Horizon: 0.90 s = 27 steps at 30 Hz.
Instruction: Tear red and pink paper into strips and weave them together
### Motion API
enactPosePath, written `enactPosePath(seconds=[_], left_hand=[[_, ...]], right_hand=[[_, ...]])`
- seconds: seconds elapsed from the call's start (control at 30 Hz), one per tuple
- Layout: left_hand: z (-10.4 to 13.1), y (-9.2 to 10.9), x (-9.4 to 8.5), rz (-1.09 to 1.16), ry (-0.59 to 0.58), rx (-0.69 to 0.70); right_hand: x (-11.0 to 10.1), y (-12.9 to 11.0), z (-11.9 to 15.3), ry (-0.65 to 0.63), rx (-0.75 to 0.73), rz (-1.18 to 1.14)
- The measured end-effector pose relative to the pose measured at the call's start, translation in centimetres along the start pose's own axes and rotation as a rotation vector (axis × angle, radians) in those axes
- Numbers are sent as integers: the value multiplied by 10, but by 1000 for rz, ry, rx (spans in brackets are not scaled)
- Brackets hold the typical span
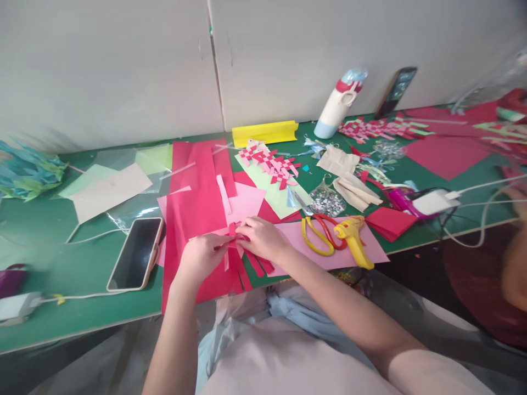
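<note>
Fingertips of my left hand [202, 253] and my right hand [262, 239] meet over a red sheet [193, 214], both closed in a pinch on narrow red and pink paper strips [235, 230]. My fingers partly cover the strips, so how they cross there is hard to make out. Loose red strips [257, 264] fan out below my right hand. A single pink strip [224, 195] lies just above my hands, near a pink sheet [249, 203]. Several woven red-and-pink pieces [272, 164] rest on a pale green sheet [263, 186] behind.
Right of my hands lie scissors [318, 236] and a yellow glue gun [354, 241]. A bag of beads [327, 200], a bottle [337, 107] and a purple power strip [399, 200] with cables stand beyond. A phone [135, 255] lies left. At the right edge is another person's arm [516, 263].
</note>
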<state>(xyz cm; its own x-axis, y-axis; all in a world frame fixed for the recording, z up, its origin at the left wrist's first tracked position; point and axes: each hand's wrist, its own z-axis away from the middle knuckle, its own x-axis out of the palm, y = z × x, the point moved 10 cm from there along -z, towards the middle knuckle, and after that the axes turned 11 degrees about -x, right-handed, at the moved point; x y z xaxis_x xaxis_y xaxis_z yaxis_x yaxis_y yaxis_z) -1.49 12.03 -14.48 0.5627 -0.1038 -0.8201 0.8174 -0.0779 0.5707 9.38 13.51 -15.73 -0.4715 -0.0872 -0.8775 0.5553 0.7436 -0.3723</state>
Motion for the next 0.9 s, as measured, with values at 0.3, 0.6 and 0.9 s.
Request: enactPosePath(seconds=[0.3, 0.6, 0.9], left_hand=[[-6, -15, -7, 130, 114, -111], [-6, -16, -14, 128, 183, -186], [-3, -22, -19, 100, 267, -391]], right_hand=[[2, -7, -4, -72, -29, 37], [4, -7, -6, -58, 89, 130], [0, -9, -6, -56, 139, 124]])
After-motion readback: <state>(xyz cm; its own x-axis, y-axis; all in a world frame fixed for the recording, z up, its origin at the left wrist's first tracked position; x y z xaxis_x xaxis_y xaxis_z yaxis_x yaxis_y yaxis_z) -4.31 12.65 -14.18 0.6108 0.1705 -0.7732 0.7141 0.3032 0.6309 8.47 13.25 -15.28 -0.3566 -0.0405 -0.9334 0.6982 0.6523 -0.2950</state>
